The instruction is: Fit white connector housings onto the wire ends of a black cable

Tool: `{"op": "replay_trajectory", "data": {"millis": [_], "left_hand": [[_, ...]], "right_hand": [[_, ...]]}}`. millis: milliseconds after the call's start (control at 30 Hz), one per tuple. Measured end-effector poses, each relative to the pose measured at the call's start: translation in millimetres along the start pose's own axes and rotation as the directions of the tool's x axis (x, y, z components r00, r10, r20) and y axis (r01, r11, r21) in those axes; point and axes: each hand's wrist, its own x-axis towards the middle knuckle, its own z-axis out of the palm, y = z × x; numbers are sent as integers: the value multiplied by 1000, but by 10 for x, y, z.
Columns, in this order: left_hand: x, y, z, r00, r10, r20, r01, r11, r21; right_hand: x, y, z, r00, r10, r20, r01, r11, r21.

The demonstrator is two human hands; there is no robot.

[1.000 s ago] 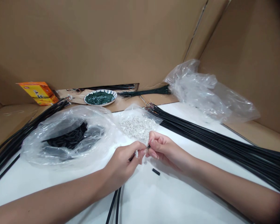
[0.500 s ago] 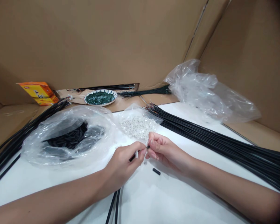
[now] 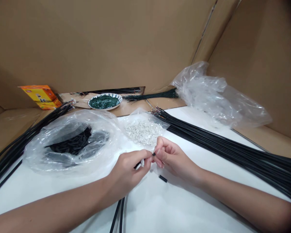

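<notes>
My left hand (image 3: 129, 170) is closed over thin black cables (image 3: 118, 215), two of which run out beneath it towards the near edge. A small white plastic piece (image 3: 142, 162) shows between its thumb and forefinger. My right hand (image 3: 173, 158) meets it fingertip to fingertip, pinching a small black tube-like piece (image 3: 154, 154). Whether that piece sits over a cable end is hidden by the fingers. Just below my right hand, a short black tube (image 3: 163, 178) lies loose on the white surface (image 3: 157, 210).
An open plastic bag (image 3: 38, 152) of short black tubes lies left; a bag of small white pieces (image 3: 144, 131) lies ahead. Black cable bundles (image 3: 223, 145) flank both sides. Behind are a plate (image 3: 120, 101) of green bits, an orange-yellow packet (image 3: 42, 97), crumpled plastic (image 3: 213, 97) and cardboard walls (image 3: 111, 42).
My right hand has shifted very slightly right, and the black piece between the fingertips shows more plainly. The white piece in my left hand shows a little more. Otherwise things lie as before.
</notes>
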Motion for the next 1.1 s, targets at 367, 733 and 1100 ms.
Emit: {"op": "replay_trajectory", "data": {"millis": [367,733,1100], "left_hand": [[-35,-49,22,986,-153,68,155,988,-17],[-33,-43,25,978,-187,97,193,979,-67],[-22,-50,35,940,-325,107,339,927,-164]], "right_hand": [[-48,-14,-72,998,-57,-36,40,933,-357],[-17,29,-8,998,1,-67,-13,984,-178],[-39,89,-38,988,-95,-123,36,911,-411]]}}
